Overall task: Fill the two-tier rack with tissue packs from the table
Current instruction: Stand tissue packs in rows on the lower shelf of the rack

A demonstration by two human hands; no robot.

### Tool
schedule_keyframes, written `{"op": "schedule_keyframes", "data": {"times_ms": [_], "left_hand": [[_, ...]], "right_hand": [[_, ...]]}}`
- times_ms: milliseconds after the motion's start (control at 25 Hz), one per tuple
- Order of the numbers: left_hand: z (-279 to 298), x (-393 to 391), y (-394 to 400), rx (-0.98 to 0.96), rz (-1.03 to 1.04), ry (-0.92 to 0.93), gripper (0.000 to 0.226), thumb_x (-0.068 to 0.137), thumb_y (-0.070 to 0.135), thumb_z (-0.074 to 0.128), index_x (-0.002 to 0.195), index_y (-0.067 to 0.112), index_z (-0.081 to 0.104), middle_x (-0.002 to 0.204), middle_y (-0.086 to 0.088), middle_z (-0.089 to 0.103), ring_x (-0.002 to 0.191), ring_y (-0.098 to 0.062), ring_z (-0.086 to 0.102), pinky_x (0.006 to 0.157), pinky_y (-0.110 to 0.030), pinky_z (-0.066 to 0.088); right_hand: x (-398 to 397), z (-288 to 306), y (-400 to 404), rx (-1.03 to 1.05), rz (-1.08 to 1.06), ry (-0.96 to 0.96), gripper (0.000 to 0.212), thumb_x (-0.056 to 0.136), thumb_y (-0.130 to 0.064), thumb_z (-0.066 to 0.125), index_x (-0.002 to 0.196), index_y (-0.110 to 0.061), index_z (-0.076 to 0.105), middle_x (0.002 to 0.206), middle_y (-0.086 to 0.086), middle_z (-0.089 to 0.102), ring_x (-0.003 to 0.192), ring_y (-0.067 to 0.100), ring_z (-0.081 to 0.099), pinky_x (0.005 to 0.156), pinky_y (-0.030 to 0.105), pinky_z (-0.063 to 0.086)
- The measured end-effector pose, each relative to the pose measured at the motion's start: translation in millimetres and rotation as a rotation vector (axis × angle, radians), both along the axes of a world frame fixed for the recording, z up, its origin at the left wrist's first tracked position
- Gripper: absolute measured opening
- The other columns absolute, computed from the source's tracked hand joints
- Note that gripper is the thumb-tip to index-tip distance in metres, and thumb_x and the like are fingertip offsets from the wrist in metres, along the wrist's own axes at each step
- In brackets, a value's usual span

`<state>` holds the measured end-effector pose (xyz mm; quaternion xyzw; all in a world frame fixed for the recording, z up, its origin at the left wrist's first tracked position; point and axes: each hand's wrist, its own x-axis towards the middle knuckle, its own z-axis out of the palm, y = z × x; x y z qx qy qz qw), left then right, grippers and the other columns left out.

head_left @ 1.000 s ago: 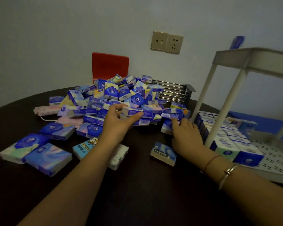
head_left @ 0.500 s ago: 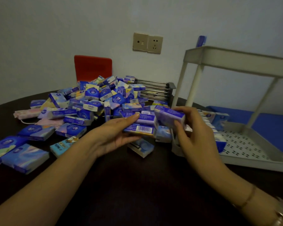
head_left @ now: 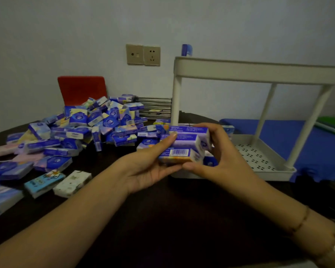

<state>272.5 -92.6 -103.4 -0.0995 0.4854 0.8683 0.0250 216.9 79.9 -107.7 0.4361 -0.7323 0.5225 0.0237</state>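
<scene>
A small stack of tissue packs (head_left: 186,146) is held between both hands above the dark table (head_left: 162,219). My left hand (head_left: 149,163) grips the stack from the left and below. My right hand (head_left: 219,157) grips it from the right, fingers curled over the top pack. The white two-tier rack (head_left: 259,72) stands just behind and to the right. Its perforated lower tray (head_left: 257,157) is mostly bare on the right; a few packs stand behind my hands at its left end. One blue pack (head_left: 187,49) pokes up on the top tier. A large heap of packs (head_left: 97,122) lies to the left.
Loose packs (head_left: 46,181) lie scattered on the near left of the table. A red chair back (head_left: 81,89) stands behind the heap, and a metal wire rack (head_left: 155,107) sits by the wall. A blue surface (head_left: 317,144) with a green item (head_left: 333,124) lies to the right.
Both hands picked packs from the heap's edge, brought them together into one stack and carried it right, toward the rack's lower tier. The view swung right.
</scene>
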Motion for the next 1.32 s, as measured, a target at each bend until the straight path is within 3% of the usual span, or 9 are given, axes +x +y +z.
{"op": "schedule_keyframes", "data": {"times_ms": [120,320,440,560,720,800,960,1160,1320], "left_hand": [[7.2,-10.4,23.7,-0.017,-0.026,-0.001,0.037,0.070,0.020,0.067,0.103,0.004,0.063,0.099,-0.022,0.071,0.085,-0.029,0.071,0.064,-0.038,0.059],[15.3,-50.0,50.9,-0.309,-0.040,0.003,0.041,0.084,0.043,0.060,0.110,0.011,0.062,0.100,-0.015,0.072,0.092,-0.026,0.070,0.082,-0.038,0.057],[17.2,-80.3,55.3,-0.789,0.076,0.074,0.033,0.095,0.045,0.045,0.108,0.018,0.059,0.114,-0.005,0.067,0.104,-0.017,0.064,0.096,-0.034,0.049],[2.8,-113.8,50.9,-1.444,0.262,0.256,0.034,0.099,0.029,0.043,0.130,0.019,0.049,0.133,0.000,0.052,0.121,-0.014,0.048,0.098,-0.026,0.037],[-19.8,-147.2,40.8,-1.773,0.100,0.175,0.047,0.099,0.036,0.035,0.143,0.019,0.035,0.150,-0.004,0.036,0.139,-0.024,0.027,0.115,-0.046,0.024],[-26.3,-154.6,39.3,-1.867,0.014,0.070,0.052,0.100,0.041,0.028,0.148,0.023,0.026,0.156,-0.002,0.022,0.145,-0.026,0.014,0.117,-0.050,0.013],[-28.6,-154.4,40.7,-1.916,-0.009,0.037,0.053,0.101,0.042,0.021,0.151,0.025,0.016,0.159,0.001,0.010,0.147,-0.023,0.005,0.116,-0.050,0.005],[-26.1,-151.3,42.0,-1.903,-0.029,0.032,0.053,0.101,0.042,0.019,0.151,0.025,0.013,0.160,0.001,0.008,0.147,-0.022,0.003,0.116,-0.049,0.004],[-24.6,-150.9,43.3,-1.910,-0.028,0.028,0.053,0.102,0.041,0.019,0.151,0.024,0.014,0.160,0.001,0.008,0.147,-0.023,0.003,0.117,-0.049,0.004]], "right_hand": [[-12.4,0.4,15.4,0.040,-0.027,0.038,0.077,0.062,-0.038,0.077,0.125,-0.039,0.033,0.116,-0.026,0.052,0.109,-0.014,0.052,0.081,0.003,0.044],[-50.3,5.6,40.4,-0.048,-0.147,-0.010,0.065,0.072,-0.020,0.076,0.121,-0.033,0.036,0.111,-0.021,0.052,0.100,-0.015,0.054,0.072,0.002,0.046],[-88.6,12.8,56.4,-0.065,-0.355,-0.070,0.061,0.075,-0.019,0.076,0.118,-0.026,0.034,0.101,-0.015,0.051,0.086,-0.003,0.058,0.058,0.008,0.048],[-134.0,6.7,65.6,0.134,-0.544,0.066,0.058,0.072,-0.018,0.077,0.110,-0.021,0.034,0.088,-0.007,0.051,0.073,0.004,0.054,0.051,0.012,0.043],[-173.8,-7.6,49.5,0.542,-0.368,0.120,0.066,0.067,-0.025,0.079,0.119,-0.017,0.039,0.104,-0.001,0.054,0.085,0.012,0.055,0.062,0.018,0.046],[-183.4,-10.4,32.6,0.663,-0.311,0.156,0.071,0.068,-0.027,0.080,0.124,-0.020,0.038,0.115,-0.001,0.047,0.097,0.013,0.050,0.069,0.019,0.043],[-202.0,-21.0,4.9,0.686,-0.284,0.110,0.088,0.069,-0.024,0.080,0.139,-0.021,0.027,0.135,0.005,0.036,0.118,0.021,0.044,0.094,0.032,0.045],[-204.0,-43.8,8.6,0.502,-0.338,0.060,0.102,0.065,-0.023,0.084,0.144,-0.022,0.018,0.144,0.006,0.032,0.128,0.021,0.041,0.105,0.036,0.041],[-200.0,-54.6,12.8,0.345,-0.514,-0.001,0.091,0.060,-0.018,0.086,0.131,-0.016,0.029,0.133,0.006,0.034,0.119,0.020,0.045,0.100,0.037,0.045]]}}
